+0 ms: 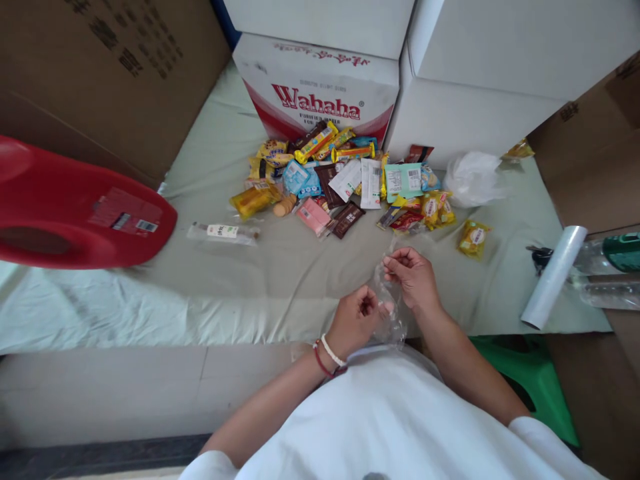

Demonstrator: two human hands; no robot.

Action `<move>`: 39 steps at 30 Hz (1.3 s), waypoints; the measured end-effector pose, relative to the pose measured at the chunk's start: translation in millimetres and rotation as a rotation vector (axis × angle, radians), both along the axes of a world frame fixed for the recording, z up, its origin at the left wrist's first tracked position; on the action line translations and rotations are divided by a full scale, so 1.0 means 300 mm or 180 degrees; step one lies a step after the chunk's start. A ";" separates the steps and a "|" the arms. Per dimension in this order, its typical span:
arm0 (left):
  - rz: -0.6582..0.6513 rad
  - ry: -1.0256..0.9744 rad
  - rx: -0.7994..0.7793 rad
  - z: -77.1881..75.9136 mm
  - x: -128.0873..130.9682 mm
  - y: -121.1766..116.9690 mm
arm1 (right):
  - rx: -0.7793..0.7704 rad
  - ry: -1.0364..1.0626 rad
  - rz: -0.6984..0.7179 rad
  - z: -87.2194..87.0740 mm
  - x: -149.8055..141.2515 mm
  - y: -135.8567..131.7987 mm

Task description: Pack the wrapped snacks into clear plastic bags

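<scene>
Close to my body, a thin clear plastic bag hangs between my two hands at the table's front edge. My left hand, with a white and a red bracelet at the wrist, pinches one side of it. The fingers of my right hand are closed on the bag's upper part, a little farther out. Beyond my hands lies a heap of small wrapped snacks. A yellow snack packet sits apart, to the right of the heap. Left of the heap lies a long clear packet with a white label.
A Wahaha carton and plain white boxes stand behind the snacks. A red plastic container is at the left. On the right are a plastic roll, clear bottles and a crumpled white bag. A green stool is below.
</scene>
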State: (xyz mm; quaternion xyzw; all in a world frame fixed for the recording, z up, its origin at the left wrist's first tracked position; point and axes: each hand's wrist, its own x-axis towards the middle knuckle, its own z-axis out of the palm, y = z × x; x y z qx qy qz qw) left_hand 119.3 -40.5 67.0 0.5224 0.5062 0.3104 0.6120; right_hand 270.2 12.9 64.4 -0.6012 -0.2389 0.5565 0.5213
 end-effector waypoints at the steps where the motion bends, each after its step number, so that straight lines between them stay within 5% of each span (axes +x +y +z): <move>1: 0.0039 0.0256 0.0208 0.006 0.003 -0.020 | 0.0039 -0.0031 -0.0036 0.000 -0.003 0.003; 5: 0.0237 0.0949 0.1110 0.001 -0.007 -0.054 | 0.0119 -0.0070 -0.0122 -0.009 -0.005 0.012; 9: -0.0096 0.0903 0.1335 -0.041 -0.040 -0.036 | 0.0123 -0.0010 -0.0262 -0.028 0.010 0.021; 15: 0.0133 0.0866 0.1972 -0.071 -0.003 -0.043 | 0.0125 -0.0110 -0.0450 -0.038 0.024 0.028; 25: 0.0150 -0.1083 -0.0722 -0.134 0.132 0.040 | 0.0108 -0.0003 -0.0312 -0.049 -0.026 0.015; 31: 0.0297 -0.1517 -0.1199 -0.136 0.095 0.058 | 0.0245 0.0237 0.0518 -0.016 0.073 -0.034; 39: 0.0198 -0.1682 -0.1130 -0.121 0.082 0.063 | 0.1155 -0.2290 0.1422 0.038 0.181 -0.252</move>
